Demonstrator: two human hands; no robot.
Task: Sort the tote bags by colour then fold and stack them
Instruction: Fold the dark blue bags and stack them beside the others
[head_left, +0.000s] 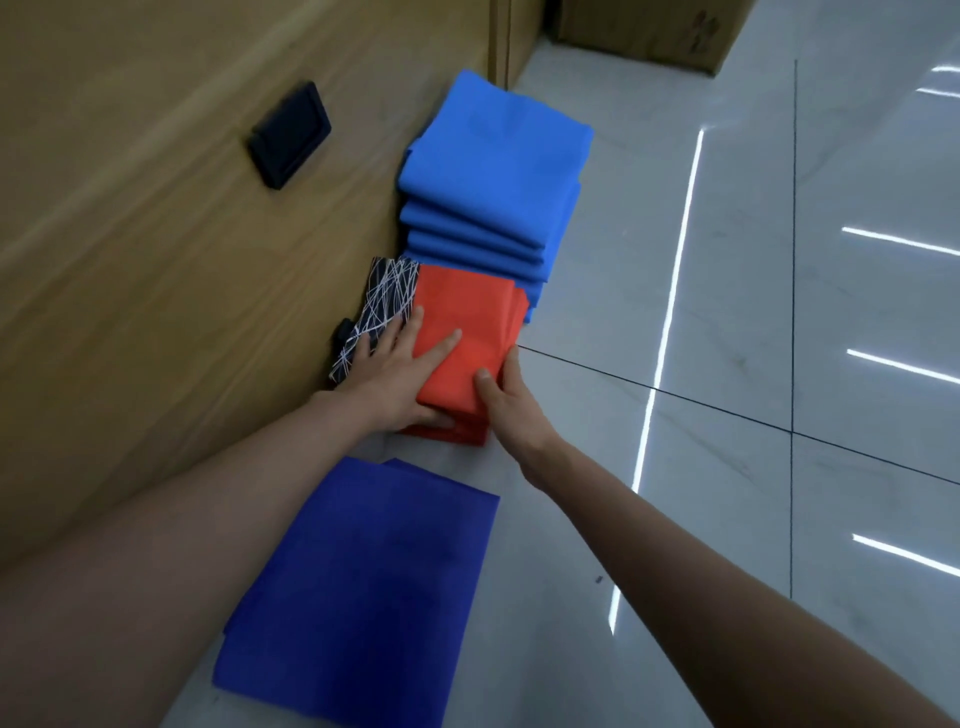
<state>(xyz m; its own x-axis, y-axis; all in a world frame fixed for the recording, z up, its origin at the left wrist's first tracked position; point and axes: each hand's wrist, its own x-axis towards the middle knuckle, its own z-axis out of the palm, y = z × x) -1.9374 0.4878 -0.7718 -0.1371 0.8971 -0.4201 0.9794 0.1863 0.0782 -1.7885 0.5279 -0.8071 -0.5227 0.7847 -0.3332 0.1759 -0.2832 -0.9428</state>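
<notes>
beside the wooden wall (156, 260), my left hand (395, 384) presses flat, fingers straight and spread, on the red stack of folded tote bags (462, 322). my right hand (506, 405) pinches its right edge, thumb on top. light blue stack (493, 171) at 12 o'clock, black patterned bag (387, 296) at 10, dark blue bag (363, 587) flat at 6.

Brightly, evenly lit from overhead; glaring in long white strip reflections (670, 291) off the glossy floor (727, 467) at right; shadowed only faintly and softly, under the orange stack (462, 332) and along the foot of the wooden wall (156, 260); smeared by motion blur across that wall and the black wall plate (289, 136); stretched by the wide angle toward the edges, swelling the left forearm (130, 571) at the bottom corner; slightly soft overall, sharpest mid-frame; richly saturated in the fabric colours.
</notes>
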